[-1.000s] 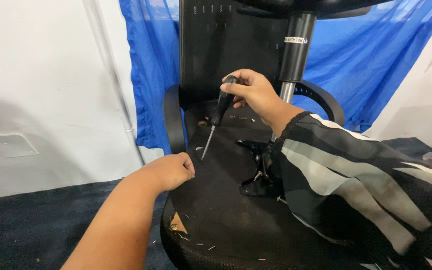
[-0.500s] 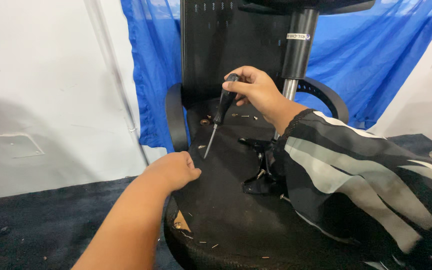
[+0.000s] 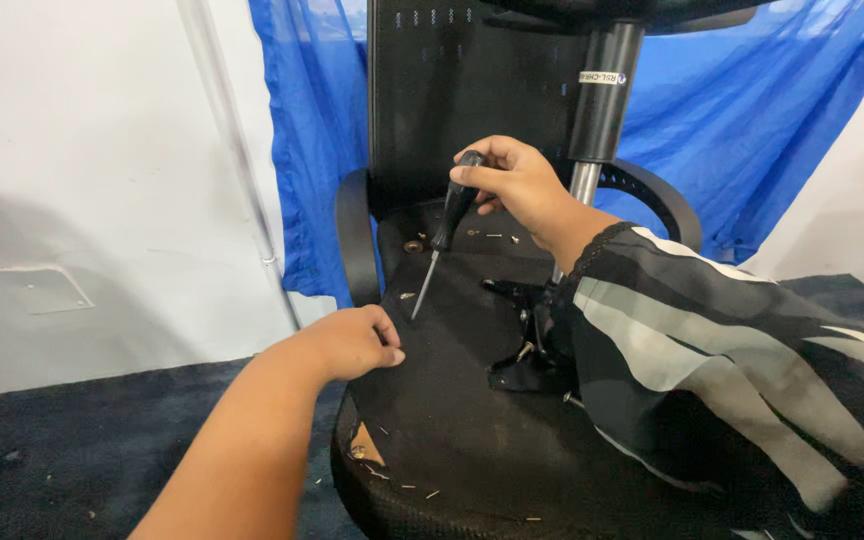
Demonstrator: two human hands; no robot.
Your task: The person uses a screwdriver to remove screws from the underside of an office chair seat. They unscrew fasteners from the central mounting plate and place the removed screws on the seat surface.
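An overturned black office chair fills the middle, its seat underside (image 3: 452, 410) facing up. My right hand (image 3: 512, 185) grips a black-handled screwdriver (image 3: 447, 225) with the thin shaft slanting down, its tip just above the seat underside near a small screw (image 3: 407, 296). My left hand (image 3: 352, 342) rests closed on the left edge of the seat, fingers curled, just below the screwdriver tip. A striped black, grey and white sleeve (image 3: 712, 350) covers my right forearm.
The chair's gas-lift column (image 3: 600, 100) rises behind my right hand, with a black metal bracket (image 3: 527, 340) at its foot. Loose screws (image 3: 492, 236) and a washer (image 3: 412, 246) lie further back. Armrests curve at both sides. A blue tarp (image 3: 752, 120), white wall and dark carpet surround.
The view has drifted slightly, so everything sits a little further right and lower. Both hands keep their poses; the screwdriver stays tilted over the same spot.
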